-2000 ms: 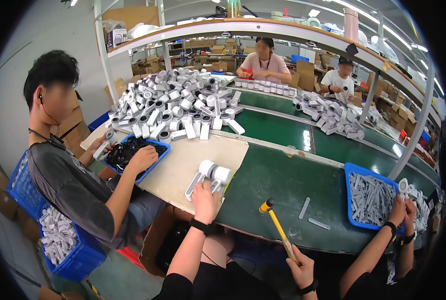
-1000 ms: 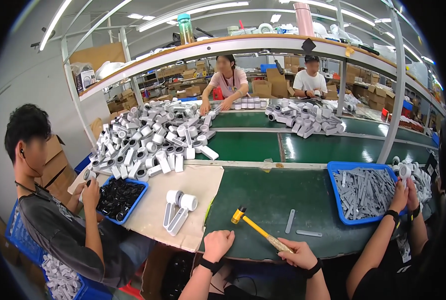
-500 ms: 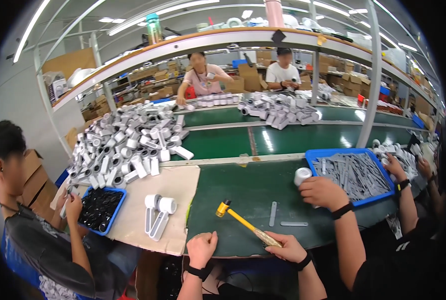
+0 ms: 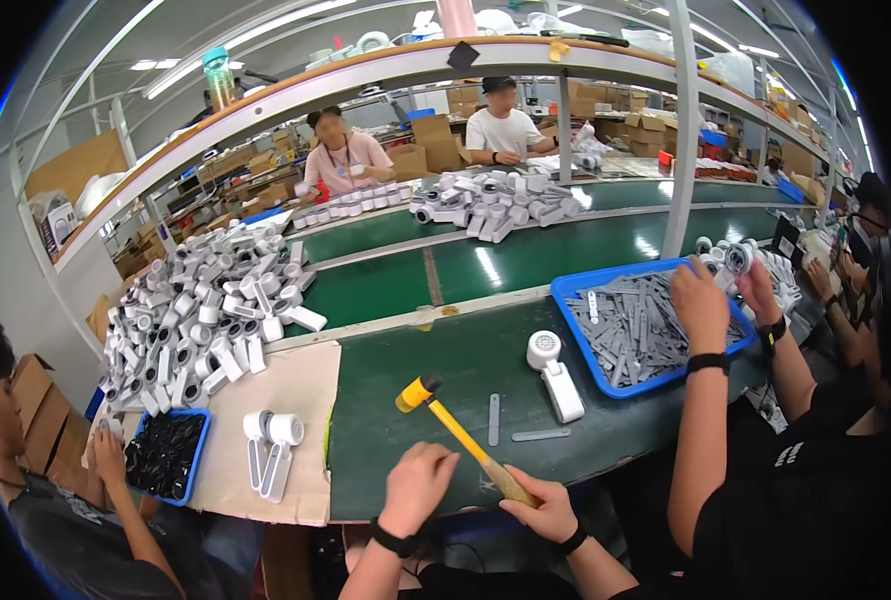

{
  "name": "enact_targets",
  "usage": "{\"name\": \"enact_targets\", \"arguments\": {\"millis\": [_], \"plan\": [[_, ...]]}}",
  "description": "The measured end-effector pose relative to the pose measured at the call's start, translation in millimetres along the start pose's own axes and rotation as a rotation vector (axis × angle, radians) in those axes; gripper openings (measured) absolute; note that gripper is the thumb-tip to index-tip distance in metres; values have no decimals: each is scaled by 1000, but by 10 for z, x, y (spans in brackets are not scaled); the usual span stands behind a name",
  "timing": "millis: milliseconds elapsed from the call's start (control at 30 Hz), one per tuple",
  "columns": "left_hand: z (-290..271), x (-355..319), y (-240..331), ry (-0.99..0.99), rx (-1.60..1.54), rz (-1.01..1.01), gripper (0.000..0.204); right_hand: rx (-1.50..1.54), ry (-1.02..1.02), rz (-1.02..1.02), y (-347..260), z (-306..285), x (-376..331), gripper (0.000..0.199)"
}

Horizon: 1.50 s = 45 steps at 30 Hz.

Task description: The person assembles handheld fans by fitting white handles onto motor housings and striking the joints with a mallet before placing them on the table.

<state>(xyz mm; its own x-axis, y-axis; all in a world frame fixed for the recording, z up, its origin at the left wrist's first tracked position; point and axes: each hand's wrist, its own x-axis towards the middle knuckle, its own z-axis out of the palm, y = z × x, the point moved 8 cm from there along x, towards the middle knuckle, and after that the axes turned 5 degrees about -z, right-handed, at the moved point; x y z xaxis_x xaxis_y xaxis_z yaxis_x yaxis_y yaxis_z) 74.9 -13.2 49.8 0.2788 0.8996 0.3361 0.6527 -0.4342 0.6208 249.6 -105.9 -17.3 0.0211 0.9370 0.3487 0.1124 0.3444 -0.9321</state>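
Observation:
My right hand (image 4: 544, 510) is closed round the lower handle of a yellow mallet (image 4: 461, 433), whose yellow-and-black head points up and left over the green work surface. Close to its left, my left hand (image 4: 421, 488) is loosely curled above the front edge, with nothing visible in it. Two flat grey strips (image 4: 495, 420) lie just right of the mallet, one upright in view, one crosswise. Beyond them lies a white handheld fan (image 4: 556, 375) with a round grilled head. Two more white fan bodies (image 4: 276, 455) rest on the cardboard sheet to the left.
A blue tray (image 4: 606, 388) of grey strips stands at right, with a co-worker's hands (image 4: 701, 300) over and beside it. Left are a heap of white fan bodies (image 4: 196, 310) and a blue tray (image 4: 198, 460) of black parts. A shelf (image 4: 366, 88) crosses overhead.
The white fan, earlier by the right co-worker's hand, now lies on the green surface; that hand has moved over the tray. My view has shifted right. The mallet stays in my right hand.

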Motion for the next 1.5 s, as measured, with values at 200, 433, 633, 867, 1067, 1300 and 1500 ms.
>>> {"name": "enact_targets", "arguments": {"millis": [200, 433, 633, 867, 1067, 1300, 1500], "plan": [[1062, 414, 906, -72, 47, 554, 32, -102, 179, -178, -563, -413, -317, 54], [1996, 628, 1136, -362, 324, 423, 49, -231, 217, -159, -701, -582, -680, 54], [1901, 866, 1033, -316, 386, 259, 48, -267, 241, -158, -693, -657, -748, 54], [1458, 1229, 456, -19, 196, 239, 26, -169, 282, -129, -642, -689, -678, 55], [724, 1319, -386, -60, -96, -37, 33, -65, 271, -48, -502, -611, -655, 57], [-92, 245, -835, -46, -212, -109, 42, -30, 170, 47, -270, -380, -549, 58], [-452, -522, -937, 202, -194, -122, 35, -170, -5, 76, -144, -38, -369, 57]]}}
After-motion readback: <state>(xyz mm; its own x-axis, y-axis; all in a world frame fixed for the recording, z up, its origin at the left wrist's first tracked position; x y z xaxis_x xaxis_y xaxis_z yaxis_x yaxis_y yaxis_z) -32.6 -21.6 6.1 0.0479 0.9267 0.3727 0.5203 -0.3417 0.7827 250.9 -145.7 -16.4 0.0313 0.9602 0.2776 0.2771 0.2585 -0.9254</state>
